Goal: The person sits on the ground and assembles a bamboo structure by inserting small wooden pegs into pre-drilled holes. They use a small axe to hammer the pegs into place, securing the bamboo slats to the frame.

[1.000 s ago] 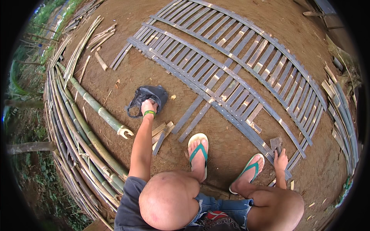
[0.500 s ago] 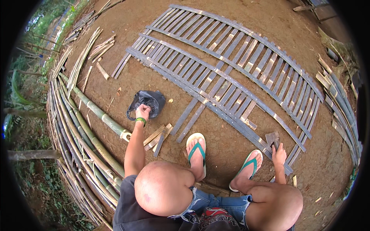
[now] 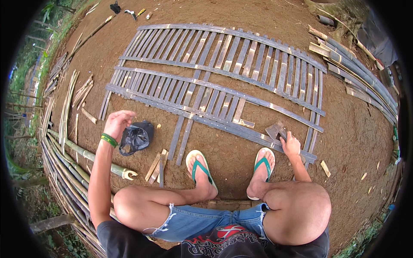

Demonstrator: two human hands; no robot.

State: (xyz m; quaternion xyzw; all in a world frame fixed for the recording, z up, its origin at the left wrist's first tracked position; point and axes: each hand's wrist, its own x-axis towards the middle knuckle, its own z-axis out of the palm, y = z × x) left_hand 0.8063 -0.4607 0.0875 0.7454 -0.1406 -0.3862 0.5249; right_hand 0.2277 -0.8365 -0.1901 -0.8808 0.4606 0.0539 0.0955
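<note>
My left hand (image 3: 118, 124) is raised just beside and above a black plastic bag (image 3: 137, 138) lying open on the soil. Its fingers are drawn together, and anything between them is too small to make out. At the right, my right hand (image 3: 291, 145) is closed round the dark handle of a cleaver-like tool (image 3: 274, 130) with a broad, squarish blade. The blade lies over the near rail of a slatted bamboo panel (image 3: 206, 115), whose dark strips are joined crosswise with rows of small fixings. A second, larger slatted panel (image 3: 228, 47) lies just beyond.
Several short bamboo offcuts (image 3: 157, 167) lie between the bag and my left foot. Long bamboo poles (image 3: 64, 172) are piled at the left, and split bamboo (image 3: 357, 69) at the right. A yellow-handled tool (image 3: 141, 12) lies far off on the dirt.
My left hand has come up out of the black bag and moved left of it. My right hand still holds the cleaver-like tool by the panel. The view has shifted.
</note>
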